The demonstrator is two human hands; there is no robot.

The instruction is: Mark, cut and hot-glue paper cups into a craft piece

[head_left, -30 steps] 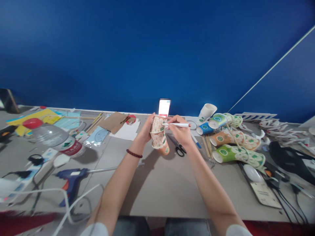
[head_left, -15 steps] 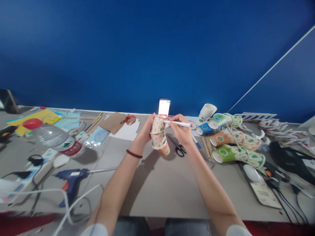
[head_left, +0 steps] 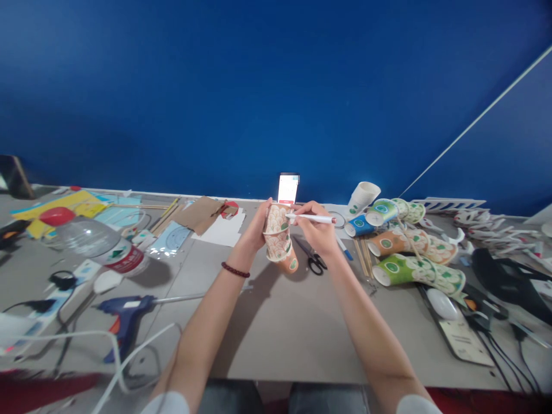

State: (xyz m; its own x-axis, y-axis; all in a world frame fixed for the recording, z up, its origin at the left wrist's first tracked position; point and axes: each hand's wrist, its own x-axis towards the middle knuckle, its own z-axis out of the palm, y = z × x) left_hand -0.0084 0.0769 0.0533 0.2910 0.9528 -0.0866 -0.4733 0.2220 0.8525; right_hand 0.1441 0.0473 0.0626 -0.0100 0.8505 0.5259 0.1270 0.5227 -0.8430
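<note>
my left hand (head_left: pixel 257 223) is curled round the left side of the paper cup stack (head_left: pixel 276 227), and my right hand (head_left: pixel 317 230) has a white pen (head_left: pixel 318 218) pinched in the fingertips, its tip end up at the cups' right side. can't tell if it's actually touching. the stack sits between my hands, orange end tilted toward me. for clean lines i'd grip just firm enough to stop wobble without denting the paper, and turn the cups rather than the pen wrist. watch the scissors (head_left: pixel 316 264) just beside my right wrist, and the phone (head_left: pixel 288 188) behind the cups. the glue gun (head_left: pixel 129 313) points at my left forearm. best open room is the worktop (head_left: pixel 293 333) between my forearms, down to its near edge.
</note>
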